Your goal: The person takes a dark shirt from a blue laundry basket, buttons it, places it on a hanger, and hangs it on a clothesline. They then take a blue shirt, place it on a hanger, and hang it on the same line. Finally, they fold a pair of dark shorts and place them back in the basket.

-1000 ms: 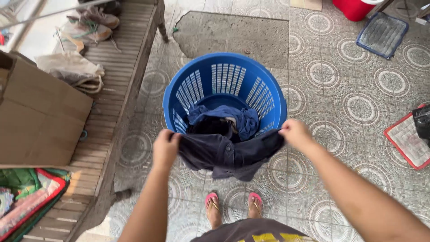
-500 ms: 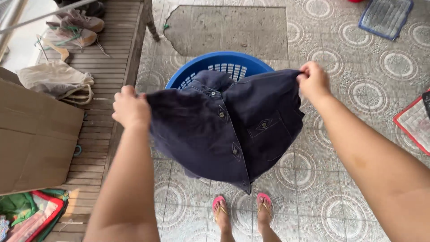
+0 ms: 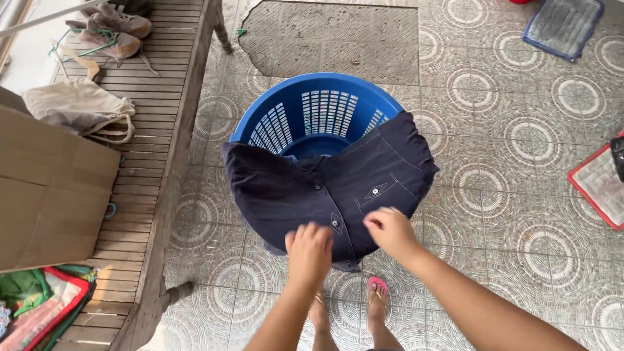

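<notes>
A dark navy button shirt (image 3: 286,188) lies spread across the near rim of a round blue slotted laundry basket (image 3: 325,107), front side up, with its lower part hanging toward me. My left hand (image 3: 309,250) rests on the shirt's lower edge, fingers curled into the cloth. Just right of the button strip, my right hand (image 3: 390,231) pinches the fabric below the chest pocket. A bit of blue cloth shows inside the basket behind the shirt.
A wooden slatted bench (image 3: 153,123) runs along the left with shoes (image 3: 114,29), a beige bag (image 3: 81,107) and a cardboard box (image 3: 52,195). Mats lie at the right (image 3: 601,185) and far right (image 3: 562,26). My feet in pink sandals (image 3: 377,286) stand on patterned tiles.
The shirt, held up wide by its shoulders before, now lies draped over the basket rim. Both hands let go of the shoulders and came down together to its lower front.
</notes>
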